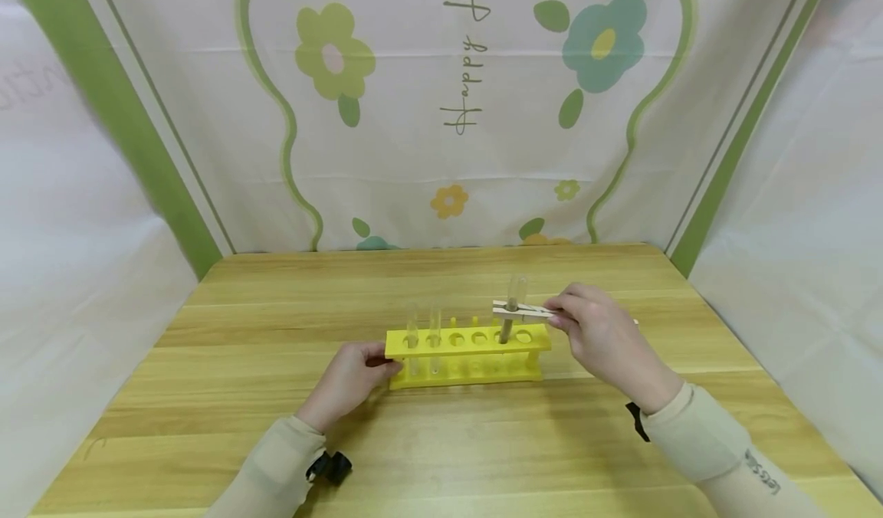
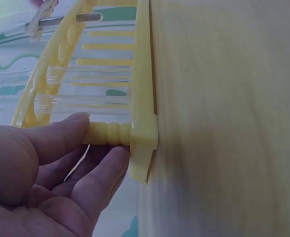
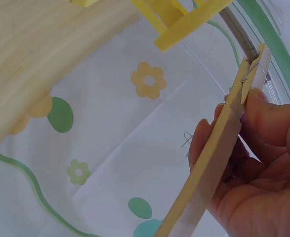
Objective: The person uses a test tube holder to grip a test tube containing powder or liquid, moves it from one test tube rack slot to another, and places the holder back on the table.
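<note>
A yellow test tube rack [image 1: 441, 345] stands on the table. My left hand [image 1: 348, 380] grips its left end, with thumb and fingers round the end post [image 2: 107, 133]. Two clear test tubes [image 2: 85, 103] stand in the rack's left holes. My right hand [image 1: 607, 342] holds a wooden test tube clamp [image 1: 527, 312] near its spring. The clamp's jaws grip a third test tube [image 1: 516, 292], dark grey in its lower part [image 1: 507, 330]. That tube tilts slightly, and its lower end pokes through a right-hand hole of the top plate, above the base.
The wooden table [image 1: 276, 303] reaches back to a white curtain [image 1: 414, 150] printed with flowers. White side sheets [image 1: 90, 219] flank it. Yellow pegs [image 1: 474, 321] rise along the rack's back. A black camera [image 1: 331, 468] is strapped to the left wrist.
</note>
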Demonstrator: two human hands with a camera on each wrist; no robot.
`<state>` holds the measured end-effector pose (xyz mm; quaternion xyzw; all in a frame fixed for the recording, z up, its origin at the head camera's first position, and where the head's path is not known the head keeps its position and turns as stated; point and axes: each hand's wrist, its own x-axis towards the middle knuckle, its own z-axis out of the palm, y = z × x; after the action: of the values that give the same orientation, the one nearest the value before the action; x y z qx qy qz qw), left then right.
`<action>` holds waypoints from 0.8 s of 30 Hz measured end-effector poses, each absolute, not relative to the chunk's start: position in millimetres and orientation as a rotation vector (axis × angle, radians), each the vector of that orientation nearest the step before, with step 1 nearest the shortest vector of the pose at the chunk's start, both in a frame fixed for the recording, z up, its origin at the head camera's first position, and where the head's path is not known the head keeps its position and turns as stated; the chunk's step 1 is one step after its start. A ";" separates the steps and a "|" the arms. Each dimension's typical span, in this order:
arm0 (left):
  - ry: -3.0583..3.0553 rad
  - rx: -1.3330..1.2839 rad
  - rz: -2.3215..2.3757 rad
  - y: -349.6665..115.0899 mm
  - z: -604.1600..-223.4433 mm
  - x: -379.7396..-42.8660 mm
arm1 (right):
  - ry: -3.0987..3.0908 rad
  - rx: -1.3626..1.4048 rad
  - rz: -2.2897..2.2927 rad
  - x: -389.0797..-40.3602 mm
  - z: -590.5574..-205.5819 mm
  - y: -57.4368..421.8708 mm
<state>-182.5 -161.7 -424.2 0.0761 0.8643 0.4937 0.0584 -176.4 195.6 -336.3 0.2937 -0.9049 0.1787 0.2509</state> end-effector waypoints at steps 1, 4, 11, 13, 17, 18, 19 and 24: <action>2.618 0.228 1.495 -161.6 -424.1 -182.4 | -2.457 0.800 0.484 -176.4 -334.8 195.9; 2.619 0.231 1.491 -161.1 -423.5 -182.2 | -2.439 0.803 0.480 -176.4 -330.7 196.6; 2.620 0.250 1.498 -160.5 -423.6 -183.0 | -2.410 0.794 0.473 -175.0 -319.9 198.4; 2.617 0.250 1.501 -160.7 -424.0 -183.2 | -2.399 0.791 0.472 -174.1 -316.5 199.1; 2.615 0.251 1.501 -161.1 -423.9 -182.7 | -2.376 0.784 0.473 -172.3 -309.4 200.9; 2.614 0.249 1.501 -161.2 -423.9 -182.6 | -2.369 0.785 0.475 -171.8 -307.4 201.5; 2.613 0.248 1.501 -161.3 -423.8 -182.4 | -2.362 0.783 0.475 -171.3 -305.4 202.1; 2.609 0.232 1.504 -161.8 -423.9 -182.3 | -2.329 0.779 0.472 -168.9 -296.2 206.3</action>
<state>-182.3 -161.8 -423.9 0.0766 0.8623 0.4969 0.0607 -168.9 206.3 -296.2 0.2958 -0.8838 0.1791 0.3151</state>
